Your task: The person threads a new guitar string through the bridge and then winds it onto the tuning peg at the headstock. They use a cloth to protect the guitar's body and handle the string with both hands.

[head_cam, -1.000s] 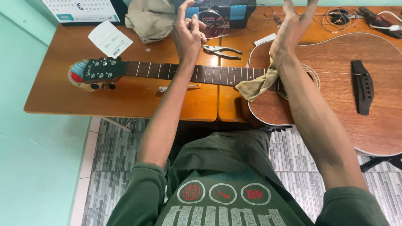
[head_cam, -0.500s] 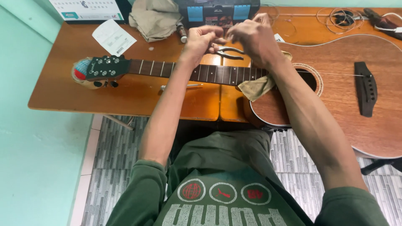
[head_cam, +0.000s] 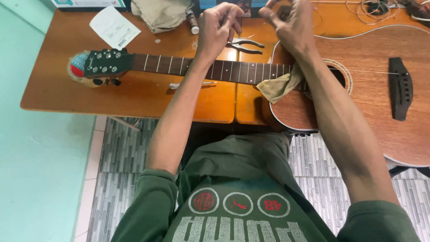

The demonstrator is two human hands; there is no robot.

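Above guitar neck (head_cam: 224,69), left hand (head_cam: 218,27), right hand (head_cam: 291,24), fingers curled, pliers (head_cam: 244,45) between

One head-worn camera, looking steeply down.
It sits close above the person's own arms and lap, facing forward over the wooden table (head_cam: 134,96) and the guitar (head_cam: 371,89) lying across it.
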